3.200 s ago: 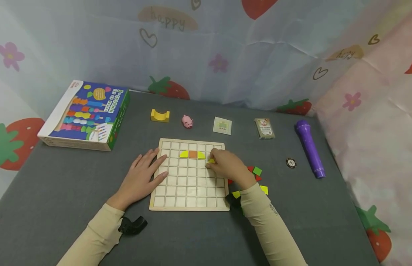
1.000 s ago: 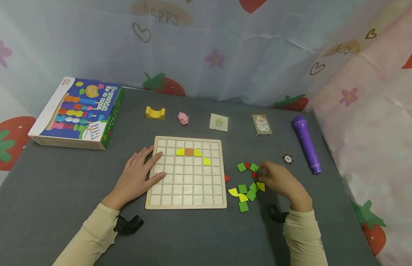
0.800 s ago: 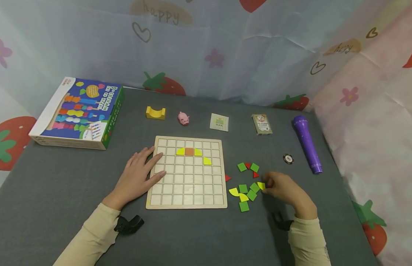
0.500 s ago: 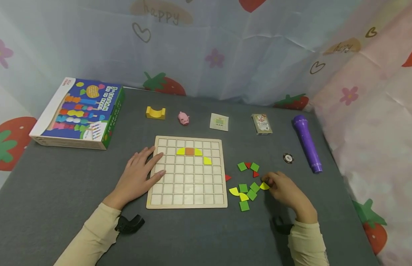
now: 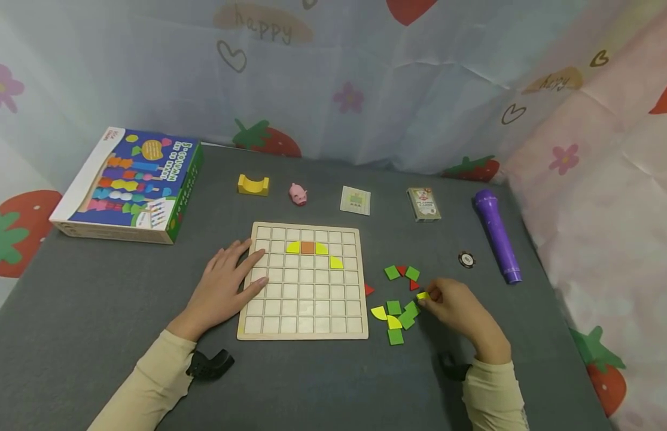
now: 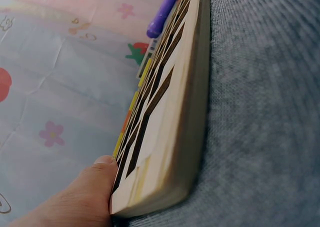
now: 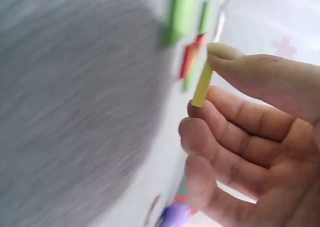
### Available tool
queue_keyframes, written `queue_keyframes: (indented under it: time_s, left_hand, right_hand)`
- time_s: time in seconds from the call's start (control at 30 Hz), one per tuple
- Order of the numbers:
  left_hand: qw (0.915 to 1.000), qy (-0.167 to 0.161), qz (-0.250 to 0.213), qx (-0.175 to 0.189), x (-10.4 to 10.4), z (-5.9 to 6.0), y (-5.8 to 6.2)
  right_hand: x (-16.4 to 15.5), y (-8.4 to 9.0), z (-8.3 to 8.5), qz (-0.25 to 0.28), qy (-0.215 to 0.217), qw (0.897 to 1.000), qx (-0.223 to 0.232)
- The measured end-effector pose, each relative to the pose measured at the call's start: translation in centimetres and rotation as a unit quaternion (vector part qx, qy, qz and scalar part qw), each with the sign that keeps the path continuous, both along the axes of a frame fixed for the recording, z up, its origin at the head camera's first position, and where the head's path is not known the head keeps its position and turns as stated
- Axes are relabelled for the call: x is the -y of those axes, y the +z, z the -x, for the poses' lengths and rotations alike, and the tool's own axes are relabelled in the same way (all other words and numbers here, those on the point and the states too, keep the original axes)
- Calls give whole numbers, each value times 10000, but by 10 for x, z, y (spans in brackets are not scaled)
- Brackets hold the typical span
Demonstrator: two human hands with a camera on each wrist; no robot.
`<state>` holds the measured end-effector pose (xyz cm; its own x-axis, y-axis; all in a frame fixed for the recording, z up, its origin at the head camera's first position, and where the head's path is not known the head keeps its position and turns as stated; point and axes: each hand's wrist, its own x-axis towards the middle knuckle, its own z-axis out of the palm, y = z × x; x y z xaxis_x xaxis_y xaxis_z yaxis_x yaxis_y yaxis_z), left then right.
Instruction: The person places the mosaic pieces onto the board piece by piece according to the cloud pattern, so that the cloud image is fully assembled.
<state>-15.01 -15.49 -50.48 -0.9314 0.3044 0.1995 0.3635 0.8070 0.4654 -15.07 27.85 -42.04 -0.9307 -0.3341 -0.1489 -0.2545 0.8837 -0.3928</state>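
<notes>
**Four tiles seated, a fifth coming off the pile**

The grey tabletop [image 5: 96, 335] is carrying a wooden grid board [image 5: 303, 281] near the middle of its front edge. Most of the board's cells are standing bare: only a yellow, orange, yellow run [image 5: 307, 247] is sitting in the second row from the far edge, with one more yellow tile [image 5: 335, 263] a row nearer, toward the right edge. By my judgement the pattern is barely begun.

The left hand [image 5: 222, 287] is lying flat with fingers straight, pressing the board's left edge. Just off the board's right edge, loose green, yellow and red tiles [image 5: 398, 299] are lying scattered. At that pile the right hand [image 5: 457, 311] is pinching a yellow piece [image 5: 423, 296] between thumb and fingers [image 7: 235, 142], holding it clear of the cloth.
</notes>
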Motion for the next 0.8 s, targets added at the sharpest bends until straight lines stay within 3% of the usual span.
queue_keyframes:
  time_s: [0.17, 0.4, 0.57, 0.8]
  left_hand:
    - [10000, -18, -5, -19, 0, -1, 0]
    - [10000, -33, 30, 1, 0, 0, 1]
    - [10000, -58, 8, 10, 0, 0, 3]
    - [10000, -16, 0, 37, 2, 0, 1]
  right_hand:
    - [39, 8, 8, 212, 587, 9980, -92]
    - [103, -3, 23, 2, 1700, 9854, 8]
    - [126, -9, 29, -94, 1887, 9819, -99]
    - [129, -10, 34, -268, 1966, 9790, -476]
